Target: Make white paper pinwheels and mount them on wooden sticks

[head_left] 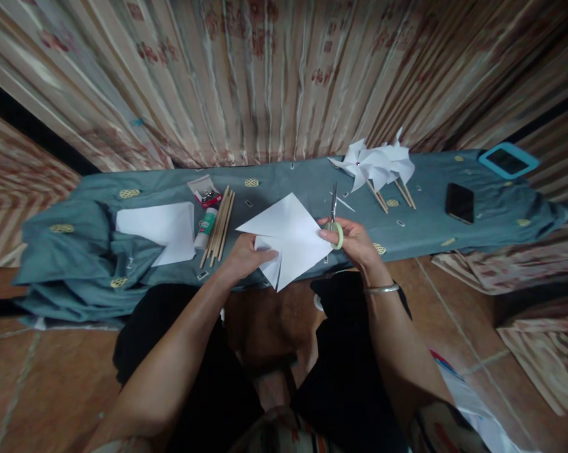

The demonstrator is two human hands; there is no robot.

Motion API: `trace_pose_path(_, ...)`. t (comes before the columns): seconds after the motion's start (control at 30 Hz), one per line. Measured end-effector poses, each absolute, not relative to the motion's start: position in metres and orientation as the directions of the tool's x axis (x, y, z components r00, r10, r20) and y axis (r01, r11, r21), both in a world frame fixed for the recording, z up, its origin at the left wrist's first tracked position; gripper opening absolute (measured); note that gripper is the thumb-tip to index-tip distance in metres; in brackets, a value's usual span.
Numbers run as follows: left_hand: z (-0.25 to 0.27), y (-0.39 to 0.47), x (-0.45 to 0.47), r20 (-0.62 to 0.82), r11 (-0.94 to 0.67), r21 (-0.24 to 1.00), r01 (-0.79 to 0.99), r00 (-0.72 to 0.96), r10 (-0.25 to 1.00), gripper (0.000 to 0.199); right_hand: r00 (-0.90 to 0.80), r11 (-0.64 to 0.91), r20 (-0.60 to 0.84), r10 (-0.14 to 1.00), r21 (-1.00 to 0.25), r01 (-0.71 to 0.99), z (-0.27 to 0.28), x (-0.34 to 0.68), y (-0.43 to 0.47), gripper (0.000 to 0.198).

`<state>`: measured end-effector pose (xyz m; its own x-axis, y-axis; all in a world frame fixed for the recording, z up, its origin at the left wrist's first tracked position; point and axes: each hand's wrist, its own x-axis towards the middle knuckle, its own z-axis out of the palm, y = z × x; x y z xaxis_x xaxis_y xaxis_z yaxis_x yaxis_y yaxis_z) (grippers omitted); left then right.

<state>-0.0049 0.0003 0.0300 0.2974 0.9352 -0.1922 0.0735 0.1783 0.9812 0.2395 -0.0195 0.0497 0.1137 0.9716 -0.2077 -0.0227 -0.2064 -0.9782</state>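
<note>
The left grip (pixel 245 255) pinches the slit paper (pixel 295 233), seemingly steadying it at the bench's (pixel 284 182) near edge; the right grip (pixel 353 241) curls round scissors (pixel 334 206), blades pointed away, perhaps also pinching the paper's corner. Pinwheels (pixel 377 165) lie beyond, clear of both.

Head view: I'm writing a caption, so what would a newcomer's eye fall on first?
Probably the bright white paper in the middle, held by the left hand, with green-handled scissors in the right hand beside it. Next come the white pinwheels, beyond it and to the right, then the blue-rimmed device toward the far right.
</note>
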Motion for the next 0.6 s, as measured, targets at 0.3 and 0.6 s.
trace_pose_path(0.3, 0.043, 0.003, -0.001, -0.239, 0.276, 0.907, -0.319, 0.149, 0.959, 0.049, 0.232, -0.155, -0.182, 0.955, -0.979, -0.131, 0.042, 0.229, -0.013, 0.041)
trace_pose_path(0.6, 0.033, -0.015, 0.016, -0.256, 0.403, 0.808, -0.43, 0.361, 0.897, 0.051, 0.461, -0.004, -0.222, 0.859, -0.904, -0.428, 0.03, 0.208, 0.0, 0.036)
